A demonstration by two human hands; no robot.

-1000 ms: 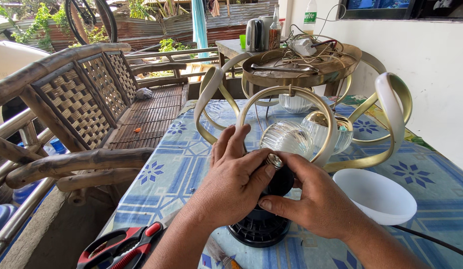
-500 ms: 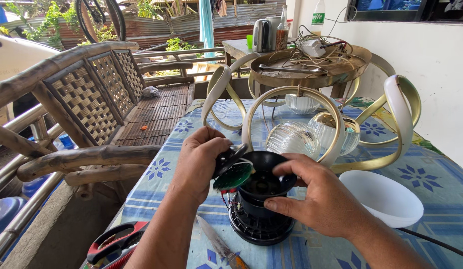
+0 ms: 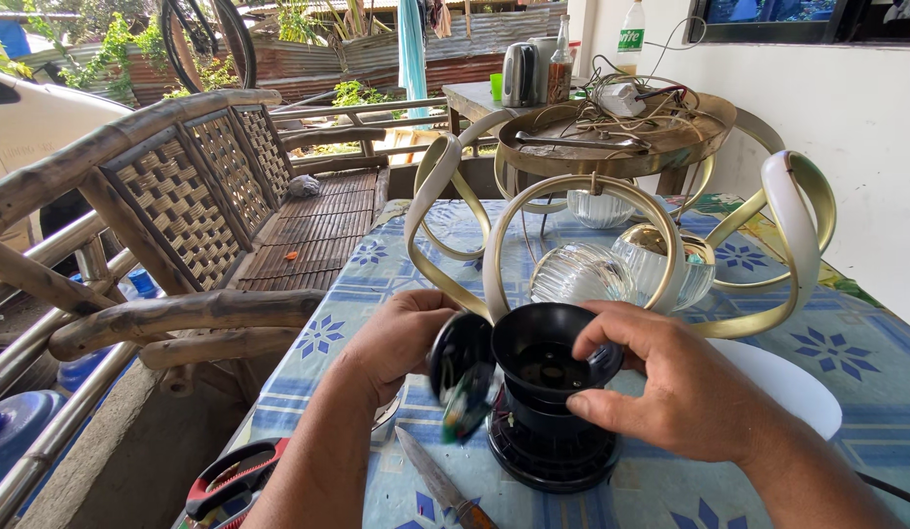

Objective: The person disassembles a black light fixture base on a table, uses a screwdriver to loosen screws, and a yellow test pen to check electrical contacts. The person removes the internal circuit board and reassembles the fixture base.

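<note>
Black housing (image 3: 551, 411), frame centre: cap (image 3: 462, 355) now lifted off by left hand (image 3: 401, 343); right hand (image 3: 670, 392) gripping rim; interior exposed.

Bamboo bench (image 3: 210, 196), white wall (image 3: 847, 108), daylight

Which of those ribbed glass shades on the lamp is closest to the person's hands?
The clear ribbed shade framed by the front gold ring, just above the black housing. The gold-topped shade sits further right; the third hangs further back.

A bamboo bench (image 3: 229, 196) stands left; red-handled scissors (image 3: 229, 482) lie near-left, a white bowl (image 3: 788, 387) right, a kettle (image 3: 519, 74) far.
</note>
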